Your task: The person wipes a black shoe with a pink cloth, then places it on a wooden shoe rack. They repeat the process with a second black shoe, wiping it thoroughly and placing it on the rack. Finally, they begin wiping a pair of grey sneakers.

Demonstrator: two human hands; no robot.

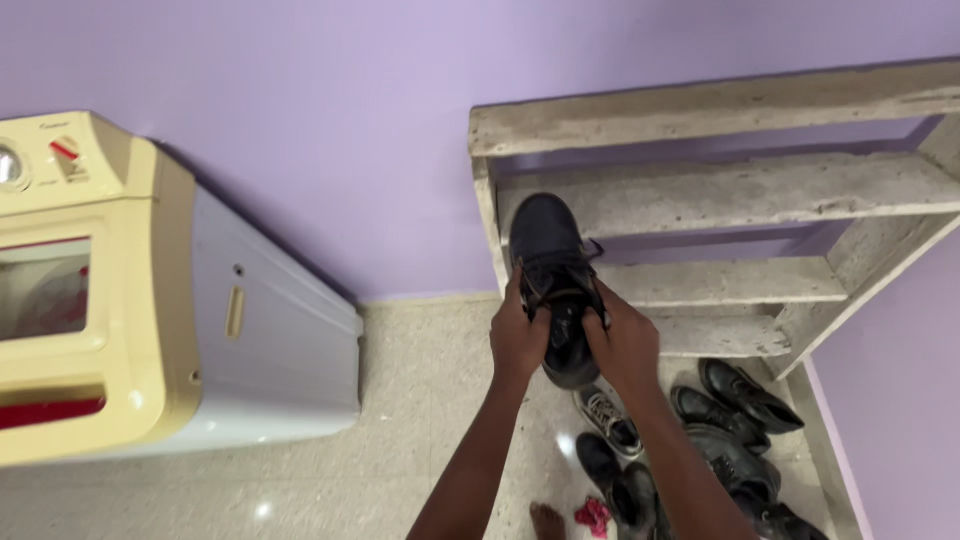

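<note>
I hold a black lace-up shoe (553,262) in both hands in front of a rough grey shelf rack (720,195), toe pointing up and away. My left hand (517,335) grips the shoe's left side near the opening. My right hand (622,345) grips its right side, fingers at the laces. The shoe is level with the rack's second shelf and its heel is hidden between my palms.
Several dark shoes (735,395) lie on the speckled floor (400,400) under the rack, with a grey sneaker (608,415) among them. A cream and grey washing machine (150,290) stands at the left against the lilac wall (330,120). A small pink cloth (592,515) lies near my foot.
</note>
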